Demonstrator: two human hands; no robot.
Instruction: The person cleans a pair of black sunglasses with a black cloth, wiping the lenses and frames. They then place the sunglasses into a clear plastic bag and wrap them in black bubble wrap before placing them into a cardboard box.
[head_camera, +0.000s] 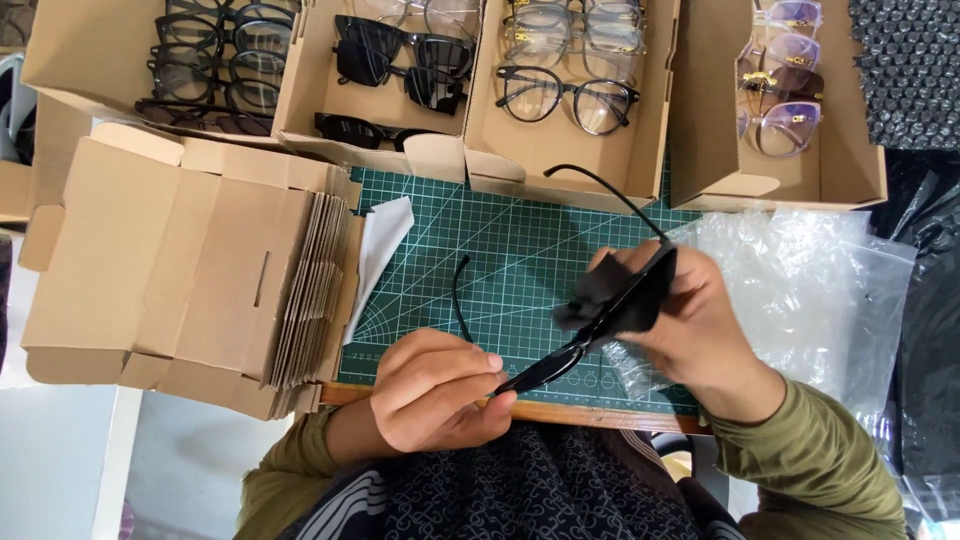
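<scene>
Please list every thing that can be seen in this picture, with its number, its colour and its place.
black glasses: one pair, black, held over the mat between both hands
dark cloth: one, black, pressed on the glasses by the right hand
cutting mat: one, green with a white grid, centre of the table
flat cartons: one stack, brown, left of the mat
white cloth: one, white, at the mat's left edge
open boxes of glasses: four, brown, along the top; frames black, clear and pinkish
clear plastic bags: several, transparent, right of the mat
bubble wrap: one sheet, dark, top right corner
left hand: one, grips the near end of the glasses
right hand: one, holds the cloth on the frame
</scene>
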